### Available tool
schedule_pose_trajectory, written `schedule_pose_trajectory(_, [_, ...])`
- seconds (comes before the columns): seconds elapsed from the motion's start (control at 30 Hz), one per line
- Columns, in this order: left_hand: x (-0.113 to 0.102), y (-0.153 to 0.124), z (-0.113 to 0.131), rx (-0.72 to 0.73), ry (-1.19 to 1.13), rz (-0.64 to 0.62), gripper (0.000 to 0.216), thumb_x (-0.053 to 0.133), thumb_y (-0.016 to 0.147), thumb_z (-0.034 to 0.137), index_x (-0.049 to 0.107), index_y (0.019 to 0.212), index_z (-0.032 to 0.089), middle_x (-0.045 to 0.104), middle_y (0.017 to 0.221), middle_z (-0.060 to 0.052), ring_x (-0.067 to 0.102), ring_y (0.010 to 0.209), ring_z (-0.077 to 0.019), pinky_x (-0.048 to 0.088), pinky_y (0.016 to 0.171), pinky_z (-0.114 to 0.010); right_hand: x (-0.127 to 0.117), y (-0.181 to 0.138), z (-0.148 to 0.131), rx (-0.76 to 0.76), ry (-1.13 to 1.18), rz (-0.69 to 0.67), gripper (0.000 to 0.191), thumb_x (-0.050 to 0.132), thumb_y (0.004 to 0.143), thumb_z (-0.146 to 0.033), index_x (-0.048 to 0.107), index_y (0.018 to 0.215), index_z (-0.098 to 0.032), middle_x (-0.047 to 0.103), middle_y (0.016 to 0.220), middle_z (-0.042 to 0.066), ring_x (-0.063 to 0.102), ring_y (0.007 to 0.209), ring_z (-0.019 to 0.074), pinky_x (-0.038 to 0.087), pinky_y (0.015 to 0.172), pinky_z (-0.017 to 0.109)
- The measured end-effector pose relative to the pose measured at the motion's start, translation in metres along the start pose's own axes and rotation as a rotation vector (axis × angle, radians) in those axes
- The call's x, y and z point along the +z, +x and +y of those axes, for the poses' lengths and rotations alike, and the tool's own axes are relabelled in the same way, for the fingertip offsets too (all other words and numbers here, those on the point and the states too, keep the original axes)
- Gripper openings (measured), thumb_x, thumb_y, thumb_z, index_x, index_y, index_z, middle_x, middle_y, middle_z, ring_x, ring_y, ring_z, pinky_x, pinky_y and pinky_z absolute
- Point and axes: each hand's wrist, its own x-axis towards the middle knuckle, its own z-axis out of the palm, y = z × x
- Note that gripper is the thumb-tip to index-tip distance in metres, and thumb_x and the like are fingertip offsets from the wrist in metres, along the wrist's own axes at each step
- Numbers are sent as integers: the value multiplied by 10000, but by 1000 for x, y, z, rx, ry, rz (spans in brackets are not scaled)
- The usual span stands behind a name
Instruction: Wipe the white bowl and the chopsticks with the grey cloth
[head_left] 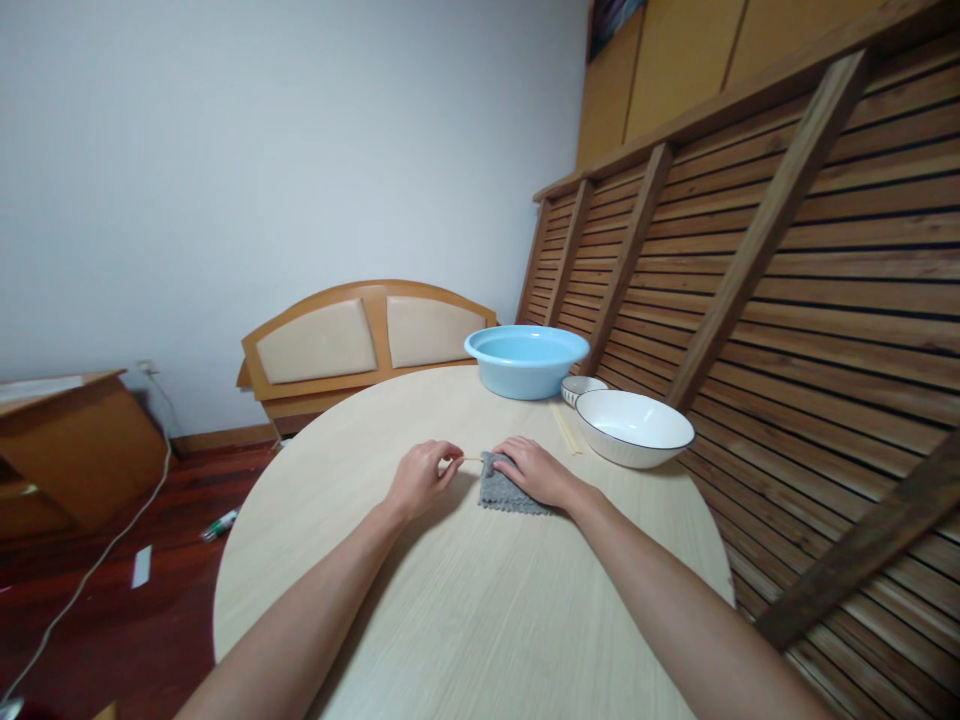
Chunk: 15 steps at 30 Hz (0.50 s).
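My left hand [425,477] is closed in a pinch on the end of a thin, pale chopstick [472,459]. The stick runs to the right and disappears into a folded grey cloth [504,491] with a scalloped edge. Over that cloth lies my right hand [534,470], its fingers closed on the cloth and the part of the stick inside, which is hidden. More pale chopsticks [565,430] lie on the table just beyond my right hand, beside a large white bowl [634,428] with a dark rim.
On the round, light wooden table [442,620] a blue basin [527,362] stands at the back, next to a small patterned bowl [582,388]. A slatted wooden frame [750,290] leans along the right. Behind the table is a padded headboard [382,335]; a cable [112,545] crosses the floor at left.
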Motion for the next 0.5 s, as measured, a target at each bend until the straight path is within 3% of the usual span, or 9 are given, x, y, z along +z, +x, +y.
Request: schedule_pose_trajectory(0.5, [5, 0, 12, -35, 78, -83, 242, 562, 1004, 356, 736, 974, 189, 748, 895, -50, 673, 831, -177, 446, 734, -269, 4, 1, -9, -87, 45, 45, 210, 576, 1000, -245, 647, 1189, -189, 691, 1144, 84, 610, 1088, 218, 468, 973, 379])
